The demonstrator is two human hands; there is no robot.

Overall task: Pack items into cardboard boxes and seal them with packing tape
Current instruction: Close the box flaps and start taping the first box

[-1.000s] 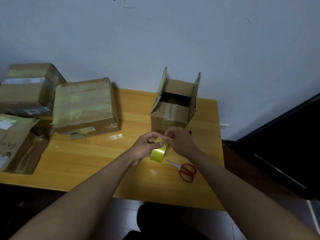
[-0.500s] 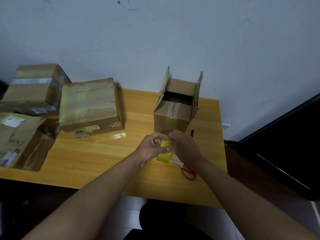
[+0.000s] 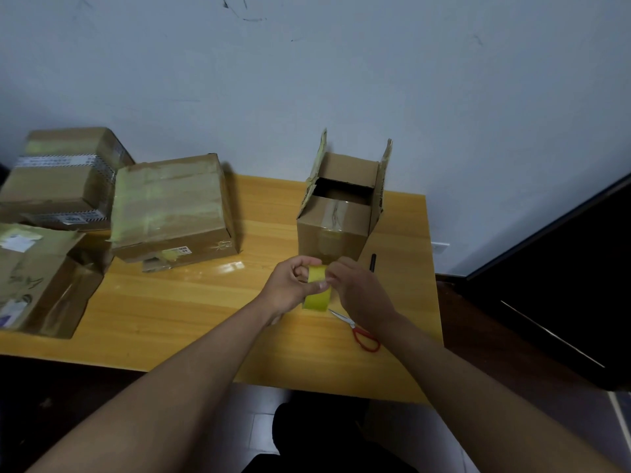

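A roll of yellow packing tape [image 3: 317, 291] is held just above the wooden table [image 3: 191, 312]. My left hand [image 3: 290, 288] grips the roll with fingers curled round it. My right hand [image 3: 358, 291] pinches the roll's top edge from the right. Behind the hands stands a small open cardboard box [image 3: 336, 216] with two side flaps upright and the near flap folded in. Its inside is dark and I cannot see what it holds.
Red-handled scissors [image 3: 363, 334] lie on the table under my right wrist. A black pen [image 3: 373, 261] lies right of the open box. A taped box [image 3: 172, 209] sits at centre left, with two more boxes [image 3: 61, 175] [image 3: 37, 278] at the far left. A dark cabinet [image 3: 563, 285] stands to the right.
Both hands stayed on the tape roll and shifted slightly toward the open box. The roll has turned a little between the fingers. The boxes and scissors have not moved.
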